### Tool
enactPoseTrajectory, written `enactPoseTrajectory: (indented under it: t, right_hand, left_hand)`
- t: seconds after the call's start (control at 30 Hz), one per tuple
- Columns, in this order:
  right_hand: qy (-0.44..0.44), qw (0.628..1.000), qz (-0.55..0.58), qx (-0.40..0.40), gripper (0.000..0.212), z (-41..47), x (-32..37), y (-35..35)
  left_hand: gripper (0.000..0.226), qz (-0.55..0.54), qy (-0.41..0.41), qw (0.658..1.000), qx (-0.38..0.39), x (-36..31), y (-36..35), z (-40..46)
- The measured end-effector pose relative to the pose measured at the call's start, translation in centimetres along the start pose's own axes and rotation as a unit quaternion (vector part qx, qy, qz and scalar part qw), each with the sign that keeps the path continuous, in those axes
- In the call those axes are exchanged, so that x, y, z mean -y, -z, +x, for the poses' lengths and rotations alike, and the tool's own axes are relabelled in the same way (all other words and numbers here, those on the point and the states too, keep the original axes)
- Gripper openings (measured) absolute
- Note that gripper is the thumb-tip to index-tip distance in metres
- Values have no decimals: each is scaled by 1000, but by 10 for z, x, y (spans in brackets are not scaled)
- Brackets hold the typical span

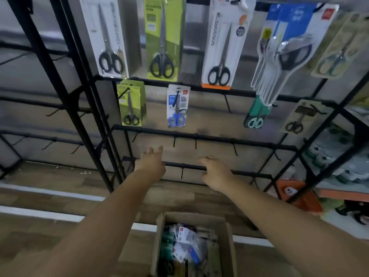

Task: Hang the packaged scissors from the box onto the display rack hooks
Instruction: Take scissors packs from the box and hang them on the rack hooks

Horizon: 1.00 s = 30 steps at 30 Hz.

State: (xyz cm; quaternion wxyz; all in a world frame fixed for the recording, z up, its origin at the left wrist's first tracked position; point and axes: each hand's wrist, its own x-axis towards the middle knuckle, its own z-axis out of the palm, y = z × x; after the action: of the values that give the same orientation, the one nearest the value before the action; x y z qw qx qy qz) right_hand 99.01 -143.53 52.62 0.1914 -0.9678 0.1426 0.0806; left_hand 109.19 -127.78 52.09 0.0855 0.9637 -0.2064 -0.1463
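Bare hooks [195,143] jut just beyond my hands; box [229,246] sits below them. Left hand [151,164] spread, empty; right hand [214,173] loosely curled, empty.

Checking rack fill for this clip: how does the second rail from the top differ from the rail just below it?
The second rail carries hanging packs, among them the blue-handled scissors pack and a small green pack; the rail below has only bare hooks. The second rail sits higher, well above both hands; the lower one is just above them. Both are black bars with hooks.

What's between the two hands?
In the head view, an empty hook on the black rack bar sits between left hand and right hand.
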Motion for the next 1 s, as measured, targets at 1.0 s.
enactPoseTrajectory:
  t: [1.0]
  right_hand:
    - [-154,979,6,136,56,83,-389,-649]
  left_hand:
    - [61,-56,51,980,182,66,-703,124]
